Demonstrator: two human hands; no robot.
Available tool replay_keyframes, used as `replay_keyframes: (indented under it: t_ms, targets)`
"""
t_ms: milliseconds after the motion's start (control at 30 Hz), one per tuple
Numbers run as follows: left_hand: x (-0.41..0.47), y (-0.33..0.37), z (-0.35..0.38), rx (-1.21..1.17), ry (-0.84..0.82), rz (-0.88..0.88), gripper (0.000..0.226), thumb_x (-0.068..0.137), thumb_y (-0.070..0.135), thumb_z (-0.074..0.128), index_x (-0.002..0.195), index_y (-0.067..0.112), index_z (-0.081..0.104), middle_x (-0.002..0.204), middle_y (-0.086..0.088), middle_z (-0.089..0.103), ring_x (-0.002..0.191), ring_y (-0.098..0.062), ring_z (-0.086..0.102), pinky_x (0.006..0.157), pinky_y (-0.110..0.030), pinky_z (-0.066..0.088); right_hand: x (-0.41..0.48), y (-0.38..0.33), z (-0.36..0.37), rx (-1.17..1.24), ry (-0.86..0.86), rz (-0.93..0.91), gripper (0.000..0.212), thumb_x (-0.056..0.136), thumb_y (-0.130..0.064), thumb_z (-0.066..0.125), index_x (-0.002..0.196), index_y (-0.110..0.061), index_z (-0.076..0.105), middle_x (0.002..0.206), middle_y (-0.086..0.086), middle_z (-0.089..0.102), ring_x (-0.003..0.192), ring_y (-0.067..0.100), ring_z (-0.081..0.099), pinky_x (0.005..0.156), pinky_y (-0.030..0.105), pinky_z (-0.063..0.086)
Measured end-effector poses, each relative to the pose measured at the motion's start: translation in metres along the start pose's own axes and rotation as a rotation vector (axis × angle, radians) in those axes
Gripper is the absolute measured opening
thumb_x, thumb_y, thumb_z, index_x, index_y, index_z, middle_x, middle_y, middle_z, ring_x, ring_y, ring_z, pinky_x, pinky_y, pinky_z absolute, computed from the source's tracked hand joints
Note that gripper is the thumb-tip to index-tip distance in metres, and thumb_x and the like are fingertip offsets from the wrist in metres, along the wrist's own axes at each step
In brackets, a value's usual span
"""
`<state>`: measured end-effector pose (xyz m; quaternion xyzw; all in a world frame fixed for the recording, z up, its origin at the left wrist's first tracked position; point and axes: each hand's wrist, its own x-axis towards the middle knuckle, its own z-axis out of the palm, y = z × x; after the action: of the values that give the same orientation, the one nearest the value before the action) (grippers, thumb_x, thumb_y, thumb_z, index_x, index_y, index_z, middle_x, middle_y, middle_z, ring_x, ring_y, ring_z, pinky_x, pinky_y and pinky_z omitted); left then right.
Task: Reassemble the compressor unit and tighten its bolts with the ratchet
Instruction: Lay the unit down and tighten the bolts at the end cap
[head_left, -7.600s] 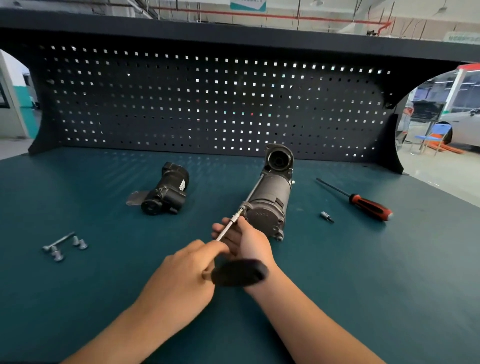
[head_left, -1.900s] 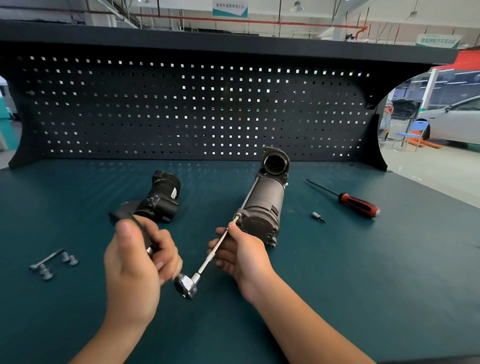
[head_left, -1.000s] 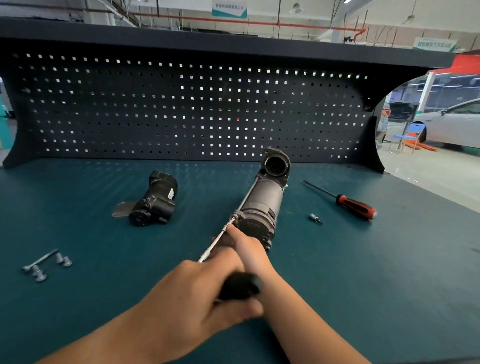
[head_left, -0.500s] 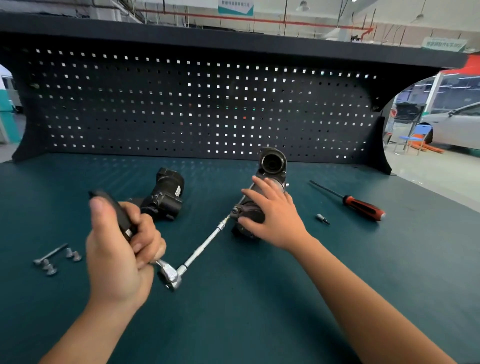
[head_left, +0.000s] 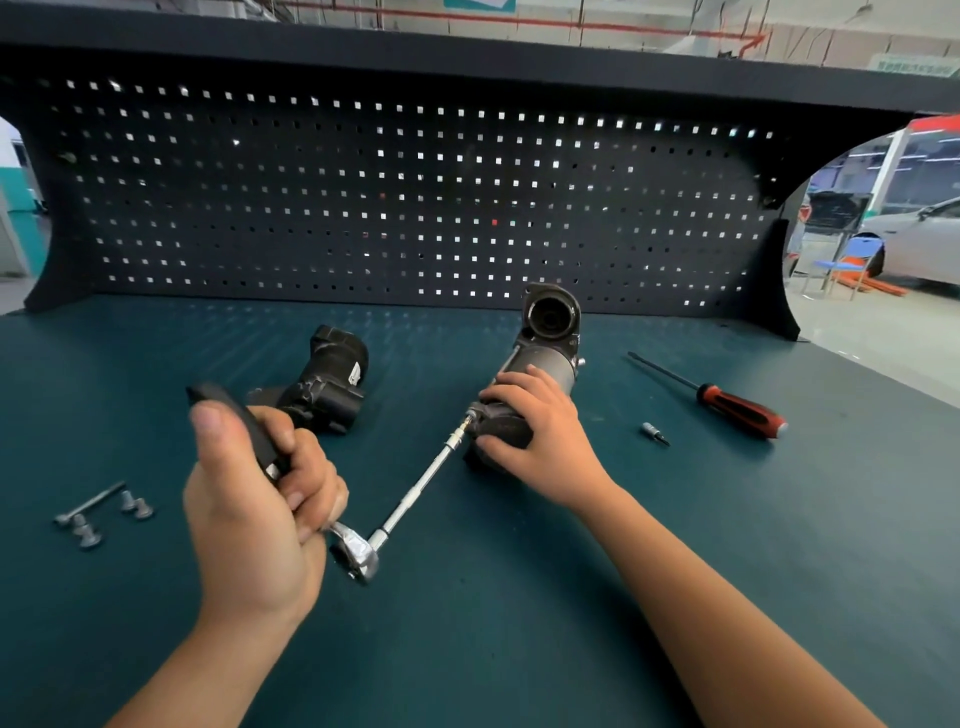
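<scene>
The grey compressor body (head_left: 546, 364) lies on the green bench top, its round open end facing the pegboard. My right hand (head_left: 535, 431) grips its near end from above. A ratchet (head_left: 358, 556) with a long chrome extension (head_left: 423, 483) reaches into a bolt at that near end. My left hand (head_left: 254, 499) holds the ratchet's black handle, which points up and to the left. A separate black compressor part (head_left: 327, 387) lies left of the body, behind my left hand.
Several loose bolts (head_left: 98, 512) lie at the left of the bench. A red-handled screwdriver (head_left: 727, 402) and a small bit (head_left: 654, 432) lie to the right. The black pegboard (head_left: 395, 197) closes off the back. The bench's right edge drops toward the workshop floor.
The ratchet handle swung from low centre up to the left. My right hand moved off the extension onto the compressor body's near end, where it has stayed for the last half second.
</scene>
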<state>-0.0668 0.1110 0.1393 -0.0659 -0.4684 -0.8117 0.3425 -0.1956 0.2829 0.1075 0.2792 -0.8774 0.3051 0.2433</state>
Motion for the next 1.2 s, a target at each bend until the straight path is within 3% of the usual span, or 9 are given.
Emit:
replay_keyframes:
  t_ms: [133, 300, 400, 600, 800, 900, 1000, 1200]
  targets:
    - [0.002, -0.002, -0.001, -0.042, 0.173, -0.115, 0.046, 0.096, 0.048, 0.027, 0.061, 0.02, 0.036, 0.039, 0.011, 0.024, 0.03, -0.004, 0.017, 0.034, -0.015, 0.02, 0.0, -0.001, 0.001, 0.012, 0.018, -0.001, 0.041, 0.078, -0.02, 0.072, 0.117, -0.014, 0.061, 0.13, -0.001, 0.051, 0.134, 0.023, 0.031, 0.106, 0.047, 0.025]
    - [0.015, -0.003, -0.009, -0.291, 0.354, -0.342, 0.045, 0.092, 0.057, 0.035, 0.066, 0.021, 0.036, 0.042, 0.011, 0.023, 0.032, -0.009, 0.021, 0.032, -0.016, 0.021, -0.001, -0.002, 0.0, 0.018, 0.005, 0.003, 0.047, 0.074, -0.02, 0.075, 0.118, -0.014, 0.06, 0.13, -0.001, 0.05, 0.135, 0.021, 0.028, 0.106, 0.043, 0.024]
    - [0.019, -0.005, -0.012, -0.351, 0.392, -0.395, 0.041, 0.092, 0.052, 0.038, 0.065, 0.021, 0.036, 0.042, 0.012, 0.023, 0.031, -0.008, 0.022, 0.031, -0.015, 0.02, 0.0, -0.001, -0.001, 0.009, -0.007, 0.004, 0.048, 0.074, -0.022, 0.076, 0.118, -0.015, 0.06, 0.131, -0.002, 0.049, 0.135, 0.02, 0.026, 0.107, 0.045, 0.022]
    - [0.014, -0.003, -0.004, -0.236, 0.214, -0.265, 0.04, 0.091, 0.042, 0.042, 0.057, 0.023, 0.036, 0.036, 0.012, 0.021, 0.027, -0.005, 0.017, 0.032, -0.018, 0.017, 0.002, 0.0, -0.002, -0.1, -0.056, -0.027, 0.056, 0.072, -0.033, 0.076, 0.122, -0.021, 0.056, 0.129, -0.005, 0.047, 0.13, 0.017, 0.029, 0.107, 0.044, 0.025]
    - [0.01, 0.001, -0.008, -0.201, 0.063, -0.298, 0.039, 0.084, 0.036, 0.049, 0.049, 0.024, 0.037, 0.043, 0.008, 0.008, 0.039, -0.011, 0.002, 0.032, -0.016, 0.018, 0.015, -0.001, -0.017, -0.44, -0.263, -0.087, 0.067, 0.075, -0.053, 0.067, 0.135, -0.034, 0.043, 0.13, -0.003, 0.038, 0.127, 0.018, 0.025, 0.111, 0.056, -0.001]
    - [0.011, 0.004, -0.01, -0.186, 0.019, -0.319, 0.032, 0.061, 0.036, 0.06, 0.046, 0.023, 0.036, 0.051, 0.004, 0.004, 0.038, -0.011, 0.0, 0.031, -0.017, 0.017, 0.019, -0.001, -0.016, -0.326, -0.285, -0.103, 0.068, 0.075, -0.046, 0.071, 0.135, -0.027, 0.046, 0.139, 0.005, 0.034, 0.136, 0.02, 0.019, 0.113, 0.046, 0.007]
    - [0.008, 0.003, -0.012, -0.168, 0.001, -0.302, 0.032, 0.069, 0.031, 0.051, 0.045, 0.023, 0.033, 0.049, 0.003, 0.002, 0.037, -0.012, -0.001, 0.029, -0.017, 0.016, 0.016, 0.002, -0.013, -0.246, -0.277, -0.112, 0.066, 0.076, -0.041, 0.073, 0.134, -0.024, 0.048, 0.151, 0.001, 0.028, 0.141, 0.019, 0.012, 0.113, 0.04, 0.01]
    - [-0.009, 0.004, -0.009, -0.086, -0.089, -0.199, 0.029, 0.074, 0.022, 0.044, 0.048, 0.018, 0.031, 0.044, -0.002, 0.003, 0.034, -0.013, 0.0, 0.036, -0.014, 0.015, 0.005, 0.005, -0.015, -0.135, -0.177, -0.127, 0.061, 0.071, -0.029, 0.079, 0.127, -0.016, 0.056, 0.141, 0.005, 0.043, 0.135, 0.023, 0.027, 0.11, 0.037, 0.019]
